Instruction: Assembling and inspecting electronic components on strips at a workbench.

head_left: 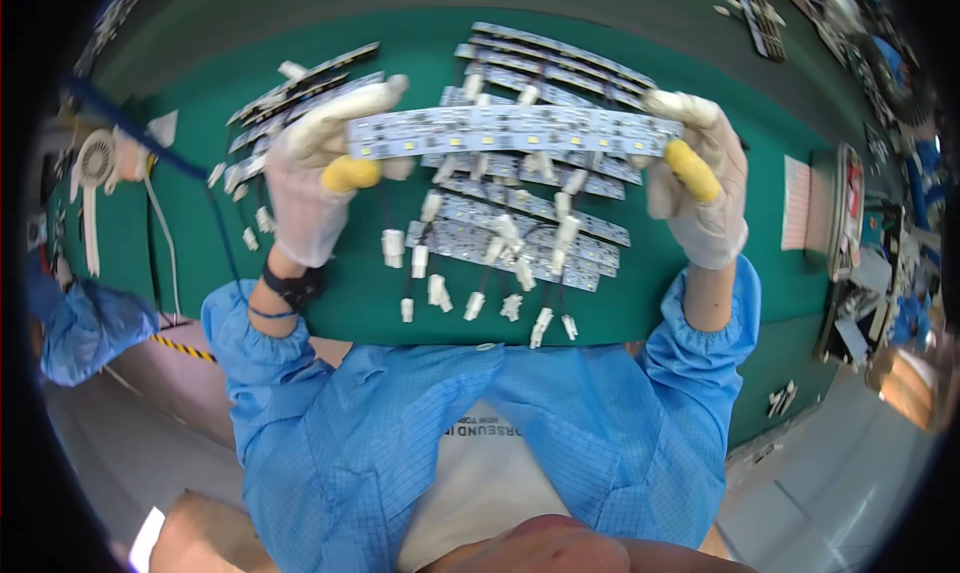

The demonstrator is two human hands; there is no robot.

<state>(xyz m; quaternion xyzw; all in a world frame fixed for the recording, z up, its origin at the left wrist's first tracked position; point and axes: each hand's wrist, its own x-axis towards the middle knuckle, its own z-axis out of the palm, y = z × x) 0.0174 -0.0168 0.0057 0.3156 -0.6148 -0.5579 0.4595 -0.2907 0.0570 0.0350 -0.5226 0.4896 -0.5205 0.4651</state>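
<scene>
I hold a long white LED strip board (510, 131) level above the green mat (700, 303), one end in each hand. My left hand (315, 168), in a white glove with a yellow finger cot on the thumb, pinches its left end. My right hand (695, 178), gloved the same way, pinches its right end. Under the held strip lies a row of several similar LED strips (520, 228) with black wires and white plug connectors (475, 303) pointing toward me.
A second pile of strips (290, 98) lies at the mat's far left. A small white fan (95, 163) stands at the left edge, near another person's blue sleeve (80, 328). Trays and parts crowd the right side (850, 213). More strips lie at the far right top (760, 13).
</scene>
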